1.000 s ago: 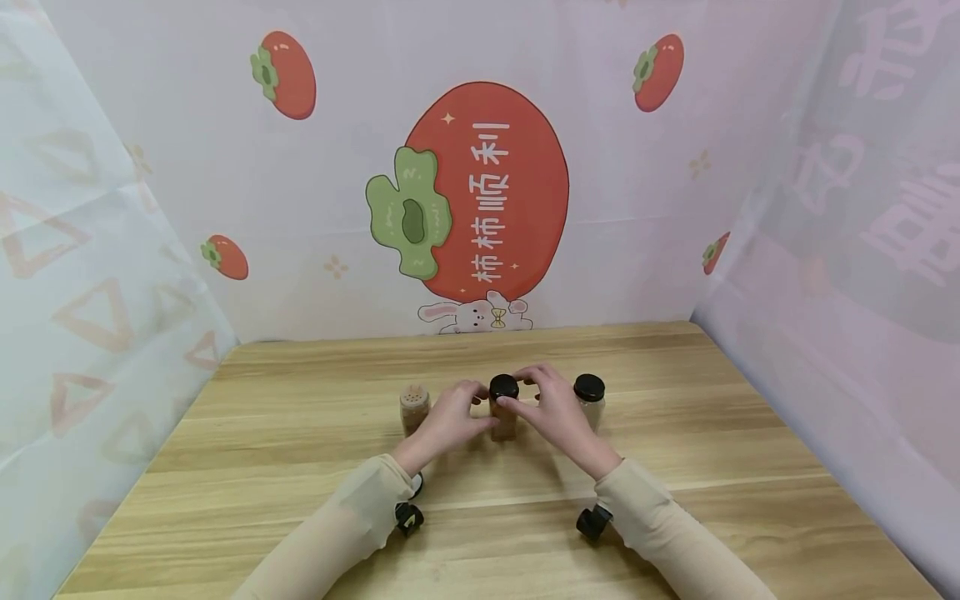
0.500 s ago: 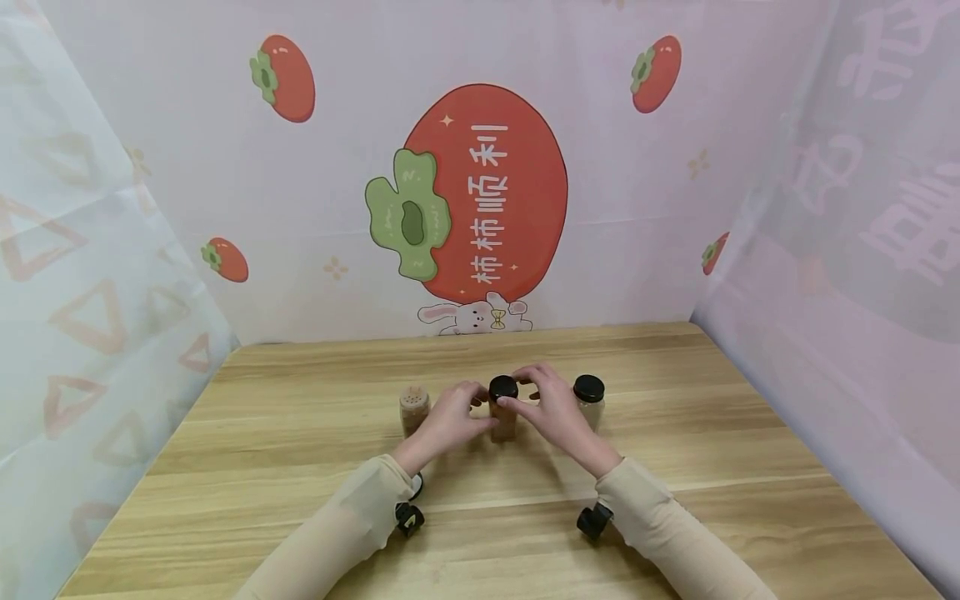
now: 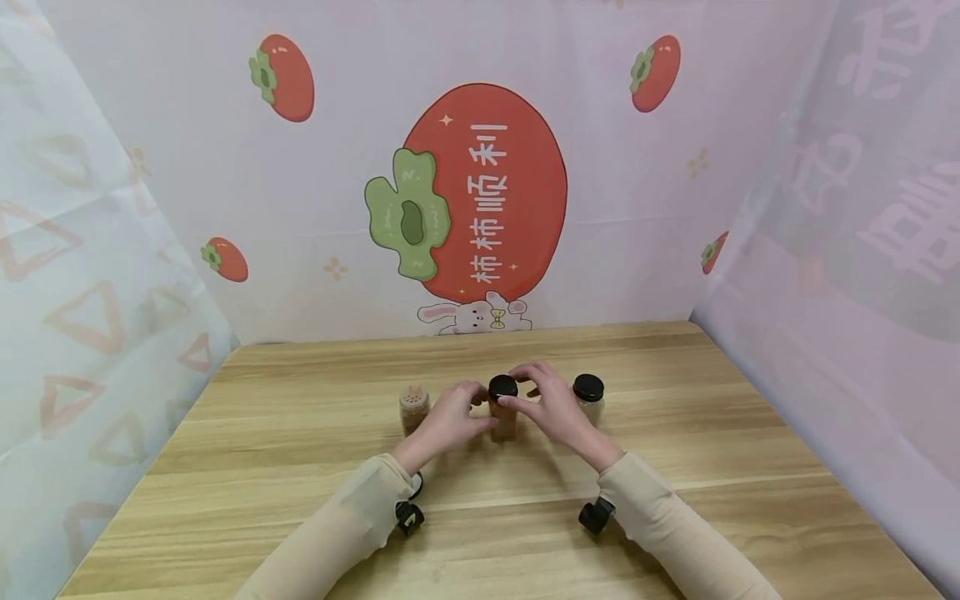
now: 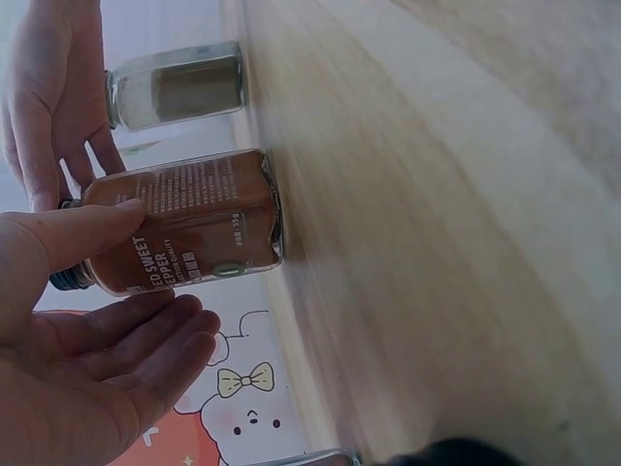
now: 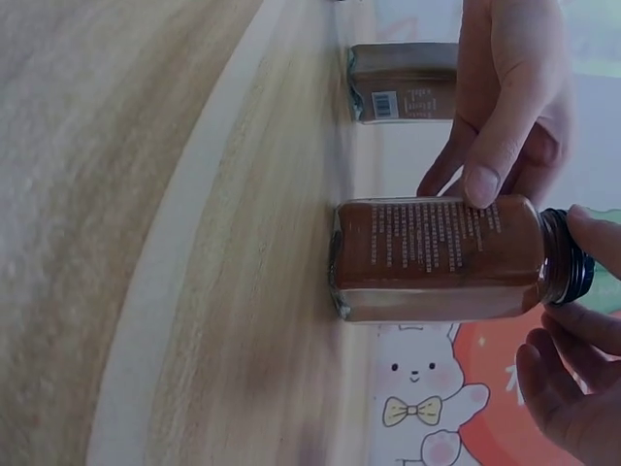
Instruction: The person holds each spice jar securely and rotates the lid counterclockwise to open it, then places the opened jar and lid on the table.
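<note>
Wooden table (image 3: pixel 480 554), pale printed backdrop (image 3: pixel 615 267) with red fruit behind it. Middle jar (image 5: pixel 437 254), reddish-brown powder inside, stands upright on the wood between the hands, black lid (image 3: pixel 503 386) on top. Side label partly readable from the left wrist: "sweet pepper".

Left hand (image 3: pixel 450 418): grasping the jar's body lightly, thumb against its near side, fingers around the far side. Right hand (image 3: pixel 553 408): thumb and fingertips pinching the lid.

Change over the last second: very little. Right hand and its wrist camera (image 3: pixel 596 516) have shifted slightly; left hand and jar hold their place. Lid remains seated, so work at the lid looks unfinished, in my judgement. Whether it has turned, cannot tell.

To the left, a shaker (image 3: pixel 414 408), holed top showing, no cover. To the right, beyond the right hand, a capped bottle (image 3: pixel 588 400) of pale powder. By the left sleeve (image 3: pixel 360 504), a round dark-edged piece (image 3: pixel 417 485), partly hidden; possibly a loose cover.
</note>
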A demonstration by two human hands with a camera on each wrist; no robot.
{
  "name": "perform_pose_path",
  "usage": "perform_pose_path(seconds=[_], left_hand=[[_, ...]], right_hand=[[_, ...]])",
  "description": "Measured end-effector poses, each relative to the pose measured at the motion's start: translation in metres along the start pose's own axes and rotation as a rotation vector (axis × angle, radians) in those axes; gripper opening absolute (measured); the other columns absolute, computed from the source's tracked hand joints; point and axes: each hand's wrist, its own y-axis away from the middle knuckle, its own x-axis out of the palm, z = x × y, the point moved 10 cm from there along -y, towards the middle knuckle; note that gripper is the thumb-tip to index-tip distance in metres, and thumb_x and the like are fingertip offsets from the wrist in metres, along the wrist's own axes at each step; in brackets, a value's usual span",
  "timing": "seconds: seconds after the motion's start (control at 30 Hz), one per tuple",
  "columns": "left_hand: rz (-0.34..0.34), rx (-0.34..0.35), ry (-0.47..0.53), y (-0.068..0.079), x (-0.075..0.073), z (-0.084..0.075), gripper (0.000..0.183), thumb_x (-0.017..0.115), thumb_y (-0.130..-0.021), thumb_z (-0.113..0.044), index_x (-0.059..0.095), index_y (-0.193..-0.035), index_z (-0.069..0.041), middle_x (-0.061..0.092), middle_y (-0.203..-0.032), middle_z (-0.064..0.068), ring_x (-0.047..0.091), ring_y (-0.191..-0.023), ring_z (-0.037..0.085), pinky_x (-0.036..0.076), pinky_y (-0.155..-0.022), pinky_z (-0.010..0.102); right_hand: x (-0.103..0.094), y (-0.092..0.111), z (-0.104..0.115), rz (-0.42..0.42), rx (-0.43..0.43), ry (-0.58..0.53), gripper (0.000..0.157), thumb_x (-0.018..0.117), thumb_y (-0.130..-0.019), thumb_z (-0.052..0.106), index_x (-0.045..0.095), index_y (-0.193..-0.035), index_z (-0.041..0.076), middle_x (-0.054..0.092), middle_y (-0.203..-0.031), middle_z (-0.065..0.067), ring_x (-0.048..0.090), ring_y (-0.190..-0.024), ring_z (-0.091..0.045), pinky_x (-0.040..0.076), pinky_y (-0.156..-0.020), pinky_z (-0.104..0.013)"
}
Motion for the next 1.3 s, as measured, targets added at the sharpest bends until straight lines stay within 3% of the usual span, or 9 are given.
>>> perform_pose_path(seconds=[0.47, 0.9, 1.3], left_hand=[[-0.016, -0.007, 0.015, 0.0000, -0.0014, 0.0009, 0.038, 0.075, -0.080, -0.024, 0.063, -0.109, -0.003, 0.064, -0.110, 0.012, 0.061, -0.102, 0.028, 0.053, -0.085, 0.038], [0.008, 0.001, 0.024, -0.0023, 0.0002, 0.0011, 0.034, 0.075, -0.081, -0.026, 0.064, -0.107, -0.006, 0.065, -0.110, 0.012, 0.061, -0.105, 0.028, 0.051, -0.091, 0.042], [0.044, 0.003, -0.017, -0.0022, 0.0048, 0.0007, 0.034, 0.073, -0.083, -0.025, 0.063, -0.109, -0.005, 0.063, -0.112, 0.012, 0.060, -0.105, 0.027, 0.051, -0.091, 0.041]], right_hand=[[0.0002, -0.0014, -0.0021, 0.001, -0.006, 0.001, 0.040, 0.074, -0.081, 0.032, 0.064, -0.111, 0.007, 0.060, -0.114, -0.005, 0.057, -0.105, -0.021, 0.055, -0.081, -0.039], [0.0024, -0.0026, 0.0006, 0.023, -0.033, -0.015, 0.038, 0.074, -0.082, 0.028, 0.064, -0.111, 0.006, 0.060, -0.114, -0.008, 0.057, -0.104, -0.023, 0.054, -0.082, -0.042], [0.0018, -0.0053, 0.0020, 0.062, -0.084, 0.082, 0.040, 0.072, -0.083, 0.036, 0.064, -0.113, 0.011, 0.060, -0.117, -0.005, 0.051, -0.113, -0.023, 0.051, -0.087, -0.038]])
